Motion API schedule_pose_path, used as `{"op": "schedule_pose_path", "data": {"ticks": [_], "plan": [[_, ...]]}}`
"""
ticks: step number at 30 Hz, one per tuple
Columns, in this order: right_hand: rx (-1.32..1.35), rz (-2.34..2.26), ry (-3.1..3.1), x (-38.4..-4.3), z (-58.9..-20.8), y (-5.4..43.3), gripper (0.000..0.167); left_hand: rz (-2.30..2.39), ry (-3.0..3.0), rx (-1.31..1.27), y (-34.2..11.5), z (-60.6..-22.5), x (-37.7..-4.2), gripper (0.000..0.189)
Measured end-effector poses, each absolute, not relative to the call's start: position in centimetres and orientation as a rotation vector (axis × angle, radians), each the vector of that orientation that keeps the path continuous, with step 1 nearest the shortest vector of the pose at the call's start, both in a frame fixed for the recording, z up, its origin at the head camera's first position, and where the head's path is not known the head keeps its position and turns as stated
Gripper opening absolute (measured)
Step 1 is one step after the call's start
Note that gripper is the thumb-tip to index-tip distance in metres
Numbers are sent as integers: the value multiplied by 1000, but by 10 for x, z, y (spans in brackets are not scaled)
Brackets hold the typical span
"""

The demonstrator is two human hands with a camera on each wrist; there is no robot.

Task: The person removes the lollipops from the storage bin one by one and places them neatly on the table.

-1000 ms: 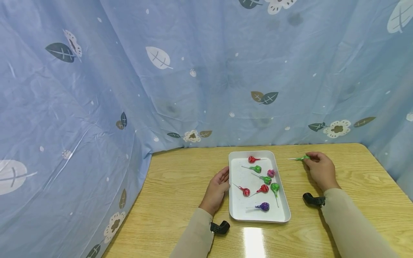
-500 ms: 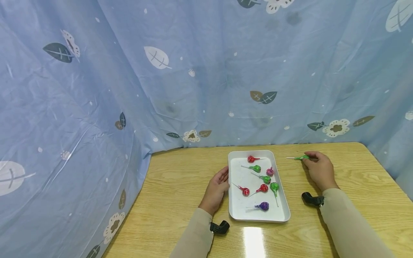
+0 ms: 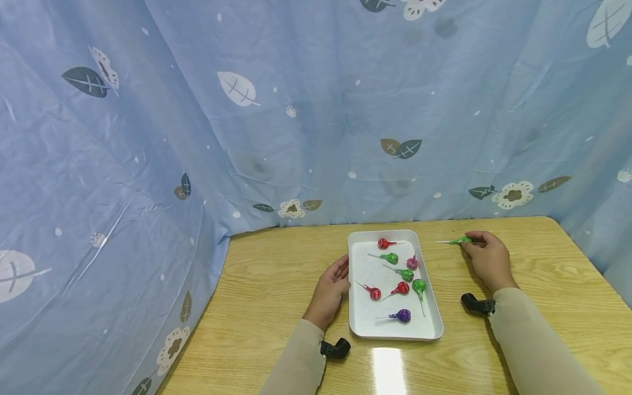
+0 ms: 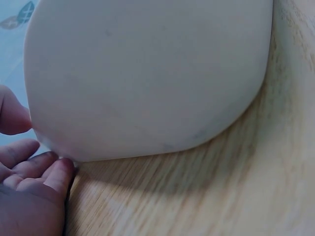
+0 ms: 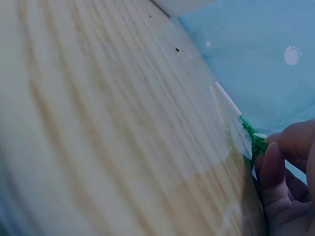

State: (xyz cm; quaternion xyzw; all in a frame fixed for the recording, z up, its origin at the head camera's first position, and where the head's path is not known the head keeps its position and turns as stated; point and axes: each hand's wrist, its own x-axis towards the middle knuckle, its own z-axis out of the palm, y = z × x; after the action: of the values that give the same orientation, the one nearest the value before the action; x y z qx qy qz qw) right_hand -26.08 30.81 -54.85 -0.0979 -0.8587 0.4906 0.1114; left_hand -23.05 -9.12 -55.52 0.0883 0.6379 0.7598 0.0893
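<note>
In the head view my right hand (image 3: 489, 260) pinches a green-wrapped lollipop (image 3: 461, 240) by its candy end, its white stick pointing left. The right wrist view shows thumb and fingertips on the green wrapper (image 5: 258, 143), low over the wooden table. My left hand (image 3: 327, 293) holds the left side of a white rectangular tray (image 3: 362, 329). Seen from the left wrist, the thumb meets the tray's rim while the other fingers lie against its lower edge. Inside the tray lie several wrapped lollipops: red (image 3: 375, 293), green (image 3: 407, 275), pink (image 3: 412, 263) and purple (image 3: 404, 315).
The wooden table (image 3: 266, 285) ends at a blue curtain (image 3: 306, 120) with leaf and flower prints, which hangs behind and along the left. A black wrist camera (image 3: 336, 349) sits on the left sleeve, another black wrist camera (image 3: 478, 304) on the right.
</note>
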Motion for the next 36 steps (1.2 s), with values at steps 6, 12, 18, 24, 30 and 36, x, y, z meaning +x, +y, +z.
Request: {"op": "schedule_pose_path", "data": {"ticks": [6,12,18,24,30,36], "plan": [[-299,1461,-2520,-259,-549,308,45,2256,1899,267,-92,-556,-231,78],[-301,1462,-2487,-258,-546,307,44,2259,1906,282,-91,-556,-233,78],[-335,1487,-2466,-254,-544,305,45,2265,1895,294,-90,-556,-232,79],[-325,1574,-2382,-249,-545,304,48,2274,1897,281,-91,-553,-231,79],[-331,1759,-2248,-234,-546,310,45,2249,1903,306,-89,-554,-232,78],[-313,1923,-2088,-227,-541,308,37,2243,1919,275,-91,-555,-232,77]]}}
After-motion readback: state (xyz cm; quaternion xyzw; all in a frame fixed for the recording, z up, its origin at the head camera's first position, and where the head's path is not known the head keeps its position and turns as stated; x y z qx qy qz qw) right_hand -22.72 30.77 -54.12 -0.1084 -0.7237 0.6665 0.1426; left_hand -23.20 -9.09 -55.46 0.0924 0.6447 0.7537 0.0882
